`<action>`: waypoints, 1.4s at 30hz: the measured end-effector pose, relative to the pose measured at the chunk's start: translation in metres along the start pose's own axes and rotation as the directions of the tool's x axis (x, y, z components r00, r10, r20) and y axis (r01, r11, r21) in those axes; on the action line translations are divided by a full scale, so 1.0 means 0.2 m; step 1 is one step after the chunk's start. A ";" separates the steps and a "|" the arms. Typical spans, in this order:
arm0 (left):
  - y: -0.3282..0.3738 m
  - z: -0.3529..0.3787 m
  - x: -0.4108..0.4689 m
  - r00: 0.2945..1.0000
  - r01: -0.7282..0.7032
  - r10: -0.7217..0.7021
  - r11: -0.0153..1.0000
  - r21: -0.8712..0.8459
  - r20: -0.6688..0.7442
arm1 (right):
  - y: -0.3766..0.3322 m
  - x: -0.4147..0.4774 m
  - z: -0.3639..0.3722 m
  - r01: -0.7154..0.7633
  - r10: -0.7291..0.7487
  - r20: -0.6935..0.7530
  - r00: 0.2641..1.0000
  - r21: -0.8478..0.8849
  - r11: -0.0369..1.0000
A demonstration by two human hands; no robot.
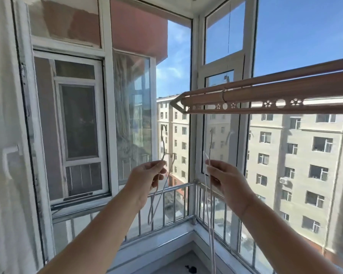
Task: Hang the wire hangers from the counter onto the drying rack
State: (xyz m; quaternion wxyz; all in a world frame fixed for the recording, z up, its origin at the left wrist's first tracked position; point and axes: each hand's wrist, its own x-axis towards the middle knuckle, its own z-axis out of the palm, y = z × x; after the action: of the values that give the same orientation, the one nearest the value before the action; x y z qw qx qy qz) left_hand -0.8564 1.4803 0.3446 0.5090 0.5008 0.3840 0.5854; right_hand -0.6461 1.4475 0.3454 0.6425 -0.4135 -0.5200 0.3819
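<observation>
- Head view: two thin pale wire hangers are held up in front of the balcony windows, both below the drying rack, a tan double rail with a flower-punched strip running in from the right edge.
- The left hand pinches the left wire hanger at its neck between thumb and fingertips. This hanger is light grey wire, its hook pointing up and curling at the top, well below and to the left of the rack's pointed end.
- The left hanger's long axis runs near vertical, tilted slightly; its body trails down past the hand as a narrow loop, seen almost edge-on.
- The right hand grips the right wire hanger at the neck, fingers closed around it. It is whitish wire, with a straight stem rising upward directly beneath the rack's left portion, apart from it.
- The right hanger also stands close to vertical and edge-on; its two wires drop as a tight pair toward the bottom of the frame.
- A metal ring encircles the rack's near rail, above the right hanger.
- Neither hanger touches the rack.
</observation>
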 end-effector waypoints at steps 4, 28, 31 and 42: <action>-0.07 0.02 0.35 0.999 -0.013 0.013 1.000 -0.012 0.044 | 0.14 0.35 0.02 0.017 -0.017 -0.028 0.999 0.000 1.000; -0.18 0.15 2.09 0.951 -0.055 0.083 0.993 -0.101 0.298 | 0.48 1.87 0.34 0.100 -0.142 -0.192 0.971 -0.211 0.972; -0.18 0.14 2.23 0.938 -0.037 0.073 0.993 -0.110 0.339 | 0.48 1.96 0.39 0.117 -0.173 -0.231 0.957 -0.237 0.964; -0.23 0.23 2.47 0.875 0.015 0.033 0.995 -0.096 0.482 | 0.47 2.10 0.41 0.113 -0.219 -0.377 0.900 -0.283 0.952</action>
State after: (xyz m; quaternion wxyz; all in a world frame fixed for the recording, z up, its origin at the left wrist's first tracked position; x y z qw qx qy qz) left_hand -0.7921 1.9705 0.4063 0.6096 0.6077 0.2135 0.4622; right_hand -0.6628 1.8791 0.4153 0.7079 -0.5161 -0.4543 0.1618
